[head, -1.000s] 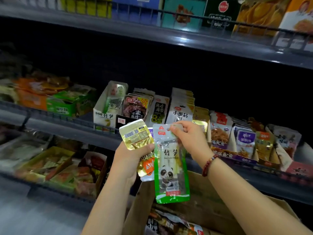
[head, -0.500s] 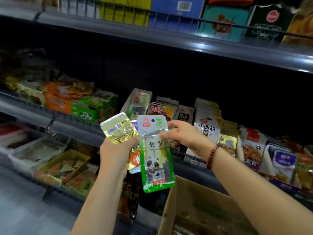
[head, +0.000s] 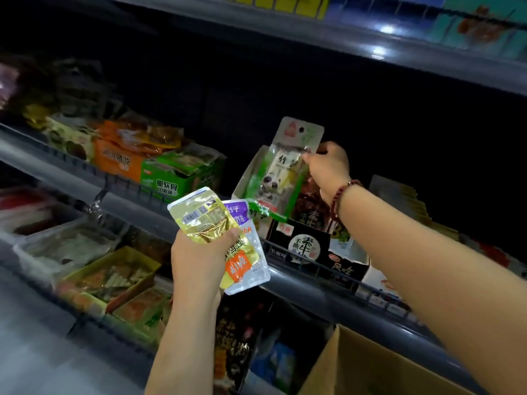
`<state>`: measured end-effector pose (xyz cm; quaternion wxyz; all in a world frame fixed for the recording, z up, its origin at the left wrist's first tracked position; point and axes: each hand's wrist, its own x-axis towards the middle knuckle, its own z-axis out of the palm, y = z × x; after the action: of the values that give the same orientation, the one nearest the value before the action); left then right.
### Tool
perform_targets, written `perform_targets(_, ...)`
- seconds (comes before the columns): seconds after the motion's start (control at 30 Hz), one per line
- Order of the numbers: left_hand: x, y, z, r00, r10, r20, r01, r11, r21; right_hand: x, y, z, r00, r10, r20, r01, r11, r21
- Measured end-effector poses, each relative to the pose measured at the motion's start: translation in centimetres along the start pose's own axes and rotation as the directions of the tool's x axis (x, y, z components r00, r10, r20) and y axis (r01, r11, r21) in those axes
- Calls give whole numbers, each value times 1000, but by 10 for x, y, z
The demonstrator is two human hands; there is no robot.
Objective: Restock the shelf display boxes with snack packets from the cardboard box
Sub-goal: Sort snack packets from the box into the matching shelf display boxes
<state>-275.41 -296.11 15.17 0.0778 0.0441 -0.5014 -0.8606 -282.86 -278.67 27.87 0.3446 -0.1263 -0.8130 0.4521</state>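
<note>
Reads 脆软骨 on green box (head: 174, 181); 素牛 on black box (head: 302, 240); 竹 on panda packet (head: 281, 172); 风吃 on box (head: 343, 270) just beside black box.

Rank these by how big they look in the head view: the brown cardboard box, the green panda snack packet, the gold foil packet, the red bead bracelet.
1. Brown cardboard box, though cut off by the frame edge.
2. Green panda snack packet.
3. Gold foil packet, partly hidden by the left hand and nearer the camera, so this order is unsure.
4. Red bead bracelet.
</note>
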Motion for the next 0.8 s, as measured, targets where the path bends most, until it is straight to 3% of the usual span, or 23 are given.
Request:
perform_targets(0.23, 2, -5, 0, 1000, -17, -7, 17, 1000, 9, 31, -1, 24, 989, -38, -145, 20, 992, -123)
perform_targets(0.43, -3, -7, 8, 999, -35, 37, 36, 999, -4, 29, 13, 32, 997, -73, 32, 80, 901, -426)
perform_targets(0.57, -6, -10, 12, 997, -46, 54, 45, 999, 4, 25, 30, 35, 989, 4, 148, 82, 818, -570)
perform_targets(0.67, -6, -9, 14, 997, -43, 70, 44, 999, -12, 35, 44, 43, 992, 23, 123, 57, 791, -609)
perform_targets(0.8, -8, -7, 16, 994, -45, 98, 46, 999, -13, 33, 46, 41, 988, 36, 147, 48, 847, -529)
